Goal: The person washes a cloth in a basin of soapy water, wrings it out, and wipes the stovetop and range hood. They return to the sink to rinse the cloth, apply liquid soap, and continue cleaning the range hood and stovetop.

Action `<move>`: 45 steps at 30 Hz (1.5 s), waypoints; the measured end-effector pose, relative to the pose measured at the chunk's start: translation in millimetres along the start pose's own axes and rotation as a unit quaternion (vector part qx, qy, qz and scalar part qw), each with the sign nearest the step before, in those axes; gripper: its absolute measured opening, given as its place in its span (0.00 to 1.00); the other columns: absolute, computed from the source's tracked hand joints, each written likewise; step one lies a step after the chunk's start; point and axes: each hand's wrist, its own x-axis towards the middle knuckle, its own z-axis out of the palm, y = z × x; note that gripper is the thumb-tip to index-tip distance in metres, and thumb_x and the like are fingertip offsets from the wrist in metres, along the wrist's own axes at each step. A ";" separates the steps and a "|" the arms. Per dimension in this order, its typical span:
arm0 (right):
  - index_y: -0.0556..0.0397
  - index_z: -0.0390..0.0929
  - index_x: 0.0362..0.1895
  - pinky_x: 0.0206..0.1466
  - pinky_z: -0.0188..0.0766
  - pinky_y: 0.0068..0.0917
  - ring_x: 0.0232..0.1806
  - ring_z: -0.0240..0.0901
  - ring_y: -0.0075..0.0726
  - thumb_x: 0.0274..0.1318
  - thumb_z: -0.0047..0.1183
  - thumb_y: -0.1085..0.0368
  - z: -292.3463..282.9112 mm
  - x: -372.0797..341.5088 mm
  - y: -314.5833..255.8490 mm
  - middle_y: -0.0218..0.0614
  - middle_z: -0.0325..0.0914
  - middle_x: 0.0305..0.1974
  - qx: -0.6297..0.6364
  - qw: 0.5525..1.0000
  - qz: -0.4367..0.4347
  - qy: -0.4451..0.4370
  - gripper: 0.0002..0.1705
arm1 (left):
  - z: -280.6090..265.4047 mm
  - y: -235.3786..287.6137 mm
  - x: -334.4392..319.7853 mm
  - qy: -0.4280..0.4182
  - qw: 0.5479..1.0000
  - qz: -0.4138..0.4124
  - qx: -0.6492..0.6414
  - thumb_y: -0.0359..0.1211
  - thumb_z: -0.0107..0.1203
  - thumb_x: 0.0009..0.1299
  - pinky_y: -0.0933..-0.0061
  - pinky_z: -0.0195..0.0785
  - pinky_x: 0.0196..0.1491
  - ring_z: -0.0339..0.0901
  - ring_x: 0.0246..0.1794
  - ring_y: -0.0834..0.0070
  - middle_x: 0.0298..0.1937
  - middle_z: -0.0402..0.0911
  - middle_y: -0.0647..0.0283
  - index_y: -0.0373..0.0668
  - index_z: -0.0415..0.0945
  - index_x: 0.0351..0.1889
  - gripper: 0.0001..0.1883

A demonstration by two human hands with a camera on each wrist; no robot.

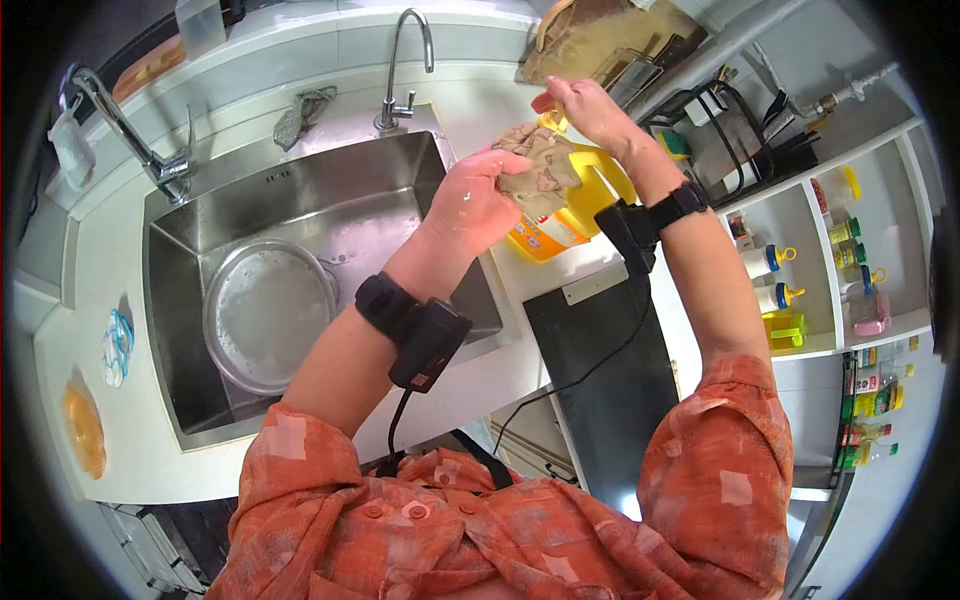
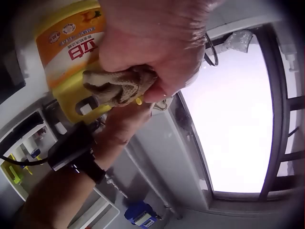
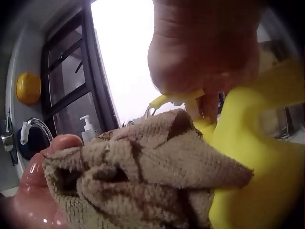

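My left hand [image 1: 478,200] grips a crumpled brown cloth [image 1: 538,168], its fingers curled into the fabric. Wet skin shows on this hand in the right wrist view. Beside the cloth stands a large yellow dish soap bottle [image 1: 600,180] with an orange label [image 2: 71,43] and a moulded handle. Over its top, my right hand [image 1: 590,108] bears on the yellow pump [image 3: 167,99], with a finger reaching down behind the pump's stem. The spout points toward the cloth, which lies close below it in the right wrist view.
A steel sink [image 1: 300,205] on the left holds a round metal basin [image 1: 270,315] of cloudy water. Two faucets, one a slim tap [image 1: 410,60], rise behind it. A black dish rack [image 1: 715,130] and shelves of bottles [image 1: 840,250] stand on the right. A cable [image 1: 590,375] trails from the right wrist.
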 end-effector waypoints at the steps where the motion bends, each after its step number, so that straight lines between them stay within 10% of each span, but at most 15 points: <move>1: 0.59 0.78 0.36 0.50 0.63 0.29 0.41 0.71 0.42 0.58 0.29 0.48 2.5 -0.6 -0.6 0.45 0.78 0.36 -0.017 1.000 -0.002 0.000 0.31 | 0.2 0.0 2.3 -0.001 1.000 -0.001 0.001 0.23 0.44 0.58 0.63 0.60 0.55 0.71 0.48 0.64 0.46 0.73 0.56 0.33 0.67 0.48 0.18; 10: 0.55 0.77 0.40 0.51 0.63 0.34 0.44 0.71 0.47 0.58 0.31 0.47 2.8 -17.5 -20.6 0.44 0.76 0.41 -0.112 0.983 0.032 0.140 0.28 | -18.1 13.5 -17.0 0.034 0.999 0.001 -0.030 0.25 0.43 0.59 0.60 0.58 0.58 0.69 0.51 0.63 0.49 0.73 0.55 0.33 0.66 0.49 0.18; 13: 0.58 0.76 0.39 0.46 0.66 0.26 0.39 0.73 0.36 0.60 0.39 0.58 4.2 -75.7 -74.2 0.41 0.77 0.36 0.063 0.924 -0.166 0.338 0.18 | -22.5 32.2 -56.7 0.031 0.999 0.001 -0.020 0.28 0.43 0.62 0.60 0.58 0.59 0.69 0.53 0.63 0.51 0.72 0.54 0.34 0.65 0.52 0.19; 15: 0.56 0.77 0.39 0.47 0.63 0.23 0.40 0.68 0.23 0.60 0.41 0.54 38.4 -119.6 -101.8 0.32 0.76 0.35 0.247 0.938 -0.055 0.237 0.19 | -35.5 41.1 -86.3 0.054 0.998 -0.034 -0.011 0.31 0.42 0.64 0.61 0.60 0.58 0.69 0.53 0.64 0.52 0.71 0.54 0.34 0.64 0.54 0.20; 18: 0.56 0.66 0.54 0.61 0.51 0.28 0.58 0.58 0.31 0.61 0.36 0.45 142.1 -112.4 -65.3 0.38 0.66 0.53 0.395 0.918 0.004 0.042 0.29 | -59.4 43.8 -120.5 0.076 0.996 -0.029 -0.025 0.35 0.40 0.67 0.61 0.62 0.56 0.71 0.51 0.64 0.51 0.72 0.55 0.35 0.64 0.54 0.19; 20: 0.55 0.67 0.53 0.57 0.59 0.29 0.54 0.63 0.33 0.62 0.37 0.48 200.5 -105.2 -57.3 0.39 0.69 0.50 0.652 0.747 0.086 -0.097 0.26 | -80.0 43.1 -135.1 0.082 0.996 -0.024 -0.038 0.36 0.39 0.68 0.61 0.61 0.57 0.70 0.52 0.64 0.52 0.71 0.55 0.34 0.63 0.54 0.20; 21: 0.55 0.67 0.53 0.57 0.59 0.29 0.54 0.63 0.33 0.62 0.37 0.48 215.9 -103.5 -60.8 0.39 0.69 0.50 0.654 0.743 0.088 -0.108 0.26 | -90.3 41.3 -139.8 0.172 0.985 -0.006 -0.004 0.37 0.39 0.69 0.62 0.63 0.54 0.72 0.50 0.64 0.50 0.73 0.56 0.35 0.65 0.52 0.19; 27: 0.56 0.73 0.39 0.33 0.70 0.35 0.32 0.75 0.40 0.57 0.45 0.53 298.2 -74.3 -62.8 0.36 0.77 0.33 0.455 0.878 0.141 -0.055 0.18 | -158.3 37.4 -163.0 0.431 0.901 0.041 0.012 0.39 0.41 0.70 0.65 0.72 0.42 0.75 0.40 0.68 0.42 0.75 0.61 0.40 0.70 0.40 0.13; 29: 0.54 0.74 0.36 0.34 0.69 0.37 0.30 0.74 0.50 0.54 0.46 0.52 292.6 -82.3 -103.4 0.45 0.76 0.27 0.205 0.979 0.000 -0.005 0.18 | -176.7 34.7 -167.8 0.446 0.889 0.103 -0.005 0.39 0.43 0.69 0.65 0.71 0.39 0.75 0.37 0.68 0.39 0.75 0.62 0.42 0.71 0.37 0.12; 31: 0.55 0.74 0.27 0.30 0.67 0.38 0.25 0.72 0.51 0.55 0.45 0.53 301.5 -98.0 -137.5 0.50 0.73 0.22 0.122 0.983 -0.134 0.040 0.17 | -178.5 27.7 -180.7 0.337 0.929 0.154 -0.012 0.40 0.45 0.68 0.65 0.70 0.35 0.74 0.32 0.67 0.35 0.75 0.63 0.43 0.71 0.34 0.11; 39: 0.59 0.75 0.25 0.34 0.66 0.46 0.29 0.70 0.59 0.58 0.37 0.52 336.3 -55.1 -82.2 0.53 0.74 0.26 -0.004 0.998 -0.059 -0.031 0.23 | -176.3 16.0 -160.9 0.526 0.841 0.125 0.012 0.38 0.42 0.69 0.62 0.68 0.30 0.73 0.30 0.67 0.31 0.74 0.59 0.40 0.70 0.32 0.12; 42: 0.59 0.74 0.24 0.33 0.65 0.47 0.29 0.70 0.60 0.59 0.36 0.52 309.8 -87.4 -122.6 0.54 0.73 0.25 0.021 0.996 -0.082 -0.038 0.24 | -193.6 14.0 -169.8 0.314 0.934 0.156 -0.062 0.40 0.41 0.70 0.63 0.68 0.30 0.73 0.30 0.67 0.30 0.73 0.60 0.39 0.70 0.33 0.14; 45: 0.58 0.73 0.24 0.32 0.65 0.46 0.28 0.69 0.61 0.59 0.36 0.53 322.4 -65.0 -88.4 0.54 0.72 0.24 0.027 0.998 -0.046 -0.023 0.23 | -175.2 9.3 -155.4 0.444 0.890 0.092 -0.038 0.40 0.43 0.69 0.62 0.64 0.25 0.70 0.23 0.67 0.29 0.72 0.61 0.38 0.70 0.33 0.14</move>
